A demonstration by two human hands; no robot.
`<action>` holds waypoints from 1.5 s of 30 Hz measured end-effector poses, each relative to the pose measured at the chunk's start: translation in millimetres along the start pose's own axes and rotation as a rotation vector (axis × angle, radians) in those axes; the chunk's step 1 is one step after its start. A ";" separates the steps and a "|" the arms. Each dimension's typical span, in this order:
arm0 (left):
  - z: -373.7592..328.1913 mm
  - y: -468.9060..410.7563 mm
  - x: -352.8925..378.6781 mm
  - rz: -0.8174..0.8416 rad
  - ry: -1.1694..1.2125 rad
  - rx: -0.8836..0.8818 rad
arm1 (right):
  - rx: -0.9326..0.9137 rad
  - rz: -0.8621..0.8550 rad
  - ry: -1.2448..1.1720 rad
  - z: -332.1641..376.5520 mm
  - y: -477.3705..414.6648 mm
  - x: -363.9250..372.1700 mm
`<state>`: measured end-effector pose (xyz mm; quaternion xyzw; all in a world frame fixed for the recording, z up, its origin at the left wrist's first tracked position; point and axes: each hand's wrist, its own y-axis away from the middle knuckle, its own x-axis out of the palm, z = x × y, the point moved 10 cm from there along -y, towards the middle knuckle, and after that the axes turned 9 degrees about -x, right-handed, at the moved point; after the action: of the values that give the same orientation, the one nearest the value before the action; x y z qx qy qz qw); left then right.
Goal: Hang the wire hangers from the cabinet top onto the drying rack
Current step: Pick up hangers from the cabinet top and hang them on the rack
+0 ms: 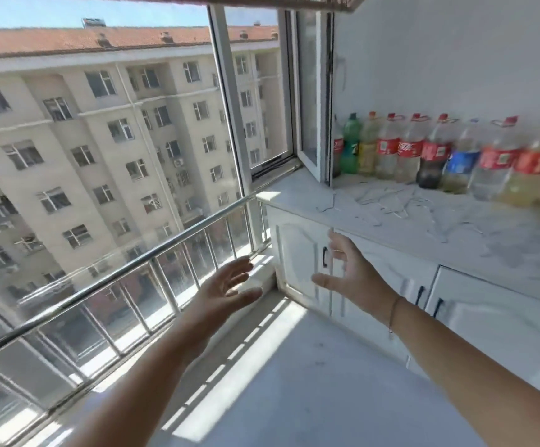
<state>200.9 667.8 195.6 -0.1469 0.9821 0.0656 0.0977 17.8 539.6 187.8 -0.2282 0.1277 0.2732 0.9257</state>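
Observation:
Several thin pale wire hangers [388, 203] lie scattered flat on the white marbled cabinet top [504, 253] at the right, blurred and hard to tell apart. My left hand [226, 287] is held out in mid-air before the railing, fingers straight, holding nothing. My right hand [347, 269] hangs in front of the cabinet's left door, below the countertop edge, fingers spread and empty. No drying rack shows in the frame, except perhaps a reddish strip [281, 0] along the top edge that I cannot identify.
A row of plastic drink bottles [430, 153] stands along the wall at the back of the cabinet top. A metal guard rail [117, 272] runs along the window at the left. An inward-opened window sash [310, 101] juts over the cabinet's left end.

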 end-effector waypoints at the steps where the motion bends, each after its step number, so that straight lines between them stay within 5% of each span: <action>1: -0.1 -13.6 22.5 0.023 0.013 0.001 | 0.026 -0.016 0.010 -15.5 1.5 -19.5; 15: -4.3 -187.9 243.4 0.311 0.023 -0.089 | 0.270 -0.400 -0.005 -165.4 13.2 -238.3; 34: -0.4 -508.4 367.0 0.391 -0.076 -0.188 | 0.562 -0.672 0.014 -382.7 -122.5 -389.0; 45: 16.5 -647.9 399.8 0.331 -0.095 -0.281 | 0.697 -0.665 0.048 -512.3 -214.8 -437.8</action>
<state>24.0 -54.1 30.2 0.0072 0.9683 0.2240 0.1104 -276.5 -68.9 -20.6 0.0608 0.1532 -0.1020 0.9810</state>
